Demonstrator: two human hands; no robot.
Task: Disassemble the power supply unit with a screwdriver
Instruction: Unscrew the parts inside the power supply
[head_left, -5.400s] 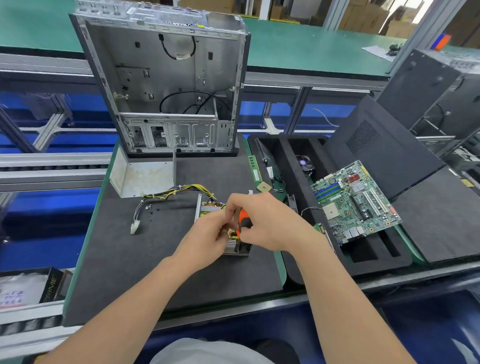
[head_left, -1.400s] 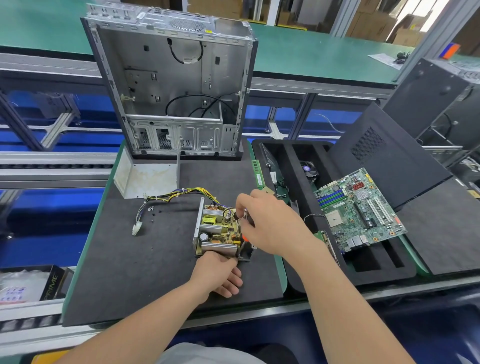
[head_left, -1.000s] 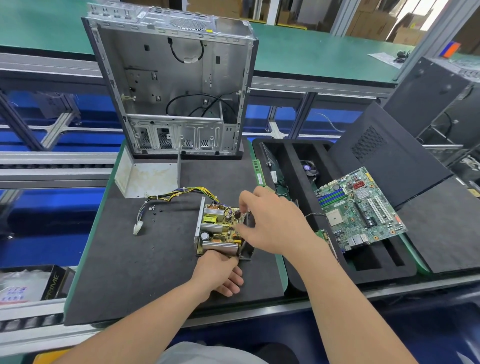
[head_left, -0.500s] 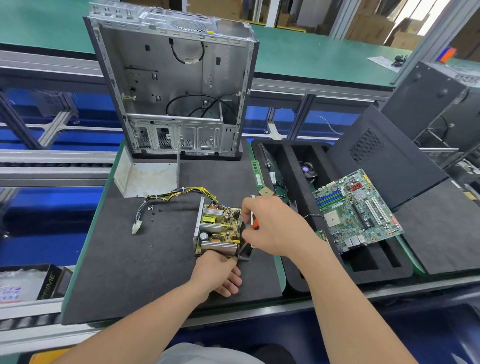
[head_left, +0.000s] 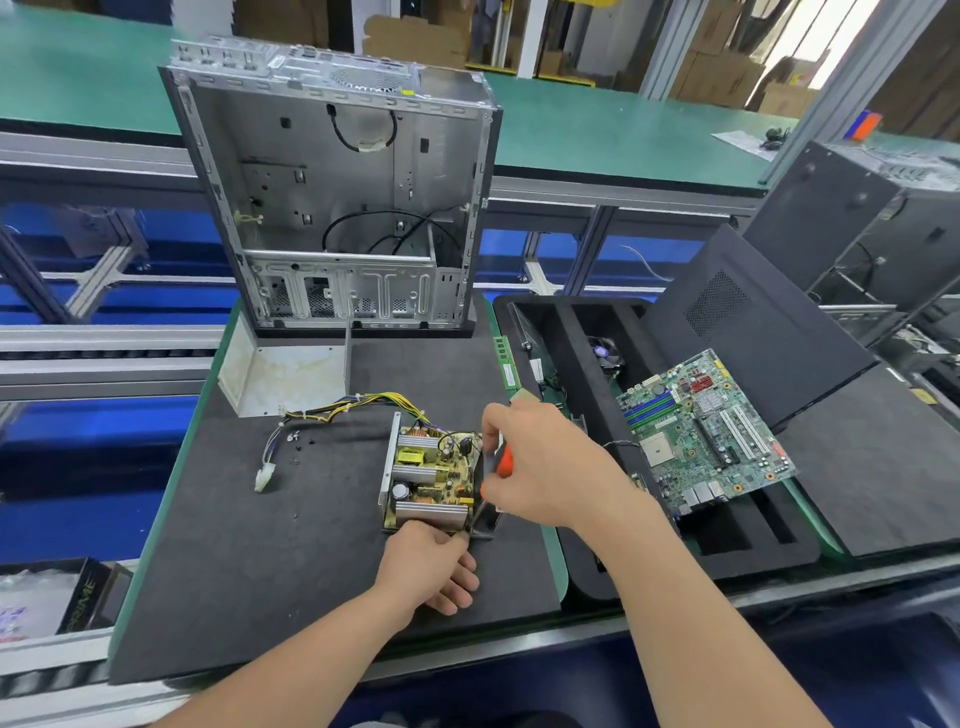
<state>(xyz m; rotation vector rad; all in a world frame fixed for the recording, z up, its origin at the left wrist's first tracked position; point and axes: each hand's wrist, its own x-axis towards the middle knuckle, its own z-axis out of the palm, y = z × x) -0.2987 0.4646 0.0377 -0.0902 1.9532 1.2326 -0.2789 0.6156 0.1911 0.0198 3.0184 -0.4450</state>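
Black mat (head_left: 311, 545): open PSU (head_left: 428, 478) mid-mat, long axis near-far. R hand (head_left: 545, 467) grips orange screwdriver (head_left: 503, 460), tip down at PSU's right wall. L hand (head_left: 423, 566) curled at near edge; hold unclear.

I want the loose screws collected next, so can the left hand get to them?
Probably yes: the screws lie on open mat left of the supply, and nothing stands between them and the left hand, though it is busy steadying the supply.
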